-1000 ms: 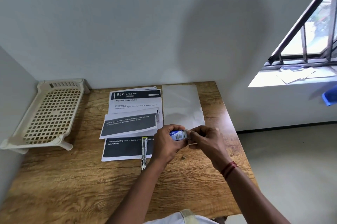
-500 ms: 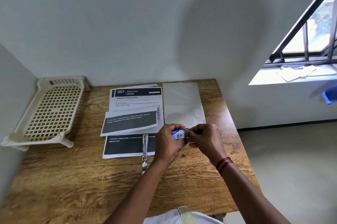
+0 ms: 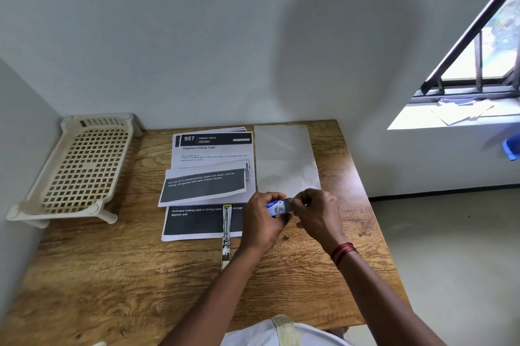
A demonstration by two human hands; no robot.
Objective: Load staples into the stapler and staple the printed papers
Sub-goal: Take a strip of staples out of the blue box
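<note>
**Both hands on the staple box above the table**

The left hand [image 3: 263, 219] curls its fingers around a small blue and white cardboard staple box [image 3: 275, 207], gripping it from the left side. The right hand [image 3: 316, 212] meets it from the other side, thumb and forefinger pinched narrow on the box's right end, where a grey flap or inner tray shows; which of the two it is cannot be told. A red thread band [image 3: 343, 251] circles the right wrist.

Just left of the left hand's knuckles, a slim silver metal stapler [image 3: 226, 233] lies opened out flat and lengthwise, its far end with a yellow tip resting on the stack of printed papers with black header bands [image 3: 211, 177], its near end on the brown wood-grain table [image 3: 112, 275]. The papers spread beyond and to the left of the fingers, one loose sheet lying crosswise over the rest. Directly beyond the fingertips lies a plain white blank sheet [image 3: 284, 157]. A tiny scrap [image 3: 286, 237] sits on the table just beneath the hands. Well to the left of both hands stands a cream plastic lattice rack [image 3: 81, 168] against the wall.
</note>
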